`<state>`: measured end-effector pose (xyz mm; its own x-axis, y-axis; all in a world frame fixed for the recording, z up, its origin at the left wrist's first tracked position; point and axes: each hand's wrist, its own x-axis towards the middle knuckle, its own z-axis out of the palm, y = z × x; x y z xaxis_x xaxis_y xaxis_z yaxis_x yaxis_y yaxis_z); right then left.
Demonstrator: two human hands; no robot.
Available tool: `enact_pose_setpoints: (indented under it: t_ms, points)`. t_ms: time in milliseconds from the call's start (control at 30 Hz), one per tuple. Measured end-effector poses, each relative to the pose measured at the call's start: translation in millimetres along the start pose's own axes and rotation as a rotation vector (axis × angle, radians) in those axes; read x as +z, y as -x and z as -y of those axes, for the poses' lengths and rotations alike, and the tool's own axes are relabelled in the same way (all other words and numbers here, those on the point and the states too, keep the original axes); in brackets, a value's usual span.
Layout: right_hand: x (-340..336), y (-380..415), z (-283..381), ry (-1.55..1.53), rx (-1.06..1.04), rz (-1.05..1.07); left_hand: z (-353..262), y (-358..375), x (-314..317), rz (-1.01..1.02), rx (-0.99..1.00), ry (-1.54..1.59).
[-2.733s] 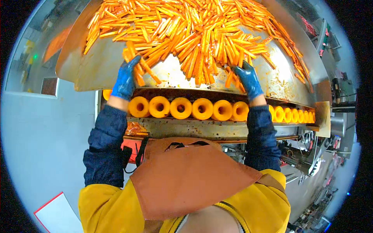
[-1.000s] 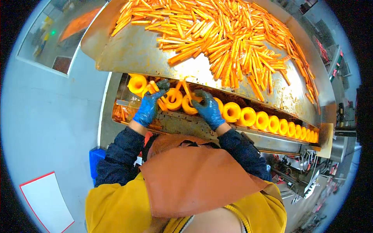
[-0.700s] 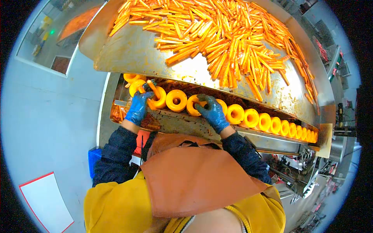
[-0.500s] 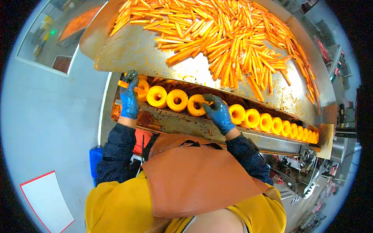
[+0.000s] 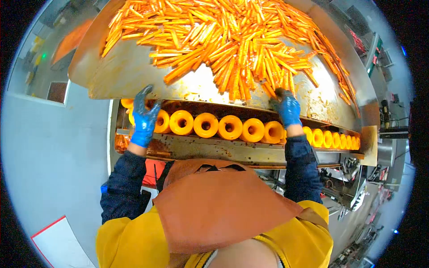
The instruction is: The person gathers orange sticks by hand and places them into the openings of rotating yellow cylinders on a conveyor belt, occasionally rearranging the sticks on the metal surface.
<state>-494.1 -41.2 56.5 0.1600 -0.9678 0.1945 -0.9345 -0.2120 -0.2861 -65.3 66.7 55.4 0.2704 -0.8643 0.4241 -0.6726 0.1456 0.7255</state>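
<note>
My left hand (image 5: 145,117), in a blue glove with darkened fingers, is over the left part of a row of hollow yellow cylinders (image 5: 206,125). Its thumb and fingers are apart, with nothing visible between them. My right hand (image 5: 287,108), gloved likewise, reaches over the row to the near edge of the metal tray (image 5: 147,78). Its fingers and thumb are apart beside the ends of orange sauce-coated sticks (image 5: 232,58) heaped on the tray. Whether the fingertips touch a stick is hard to see. The cylinders sit side by side in a long trough, round openings facing me.
A metal ledge (image 5: 214,149) with dark residue runs along the trough's near side. More orange pieces (image 5: 121,143) lie at its left end. A light-coloured end plate (image 5: 369,145) stands at the right. A brown apron (image 5: 223,205) covers my front, close to the ledge.
My left hand has let go of the orange stick it held and opened. My right hand has moved from the cylinders up and right to the tray edge. The view has shifted.
</note>
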Motion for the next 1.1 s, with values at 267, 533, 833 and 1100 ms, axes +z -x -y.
enact_pose_setpoints:
  t_ms: [267, 533, 833, 1100]
  points:
    - [-21, -44, -10, -0.28, -0.048, 0.289, 6, -106, 98, 0.339, 0.104, -0.585]
    - [28, -145, -21, -0.064, 0.089, 0.152, -41, -142, 169, 0.66, 0.173, -0.767]
    - [-5, -124, -16, 0.295, 0.017, 0.499, -18, -115, 130, 0.593, 0.285, -0.414]
    - [2, -102, -24, 0.089, 0.018, 0.284, 27, -141, 110, 0.398, -0.056, -0.324]
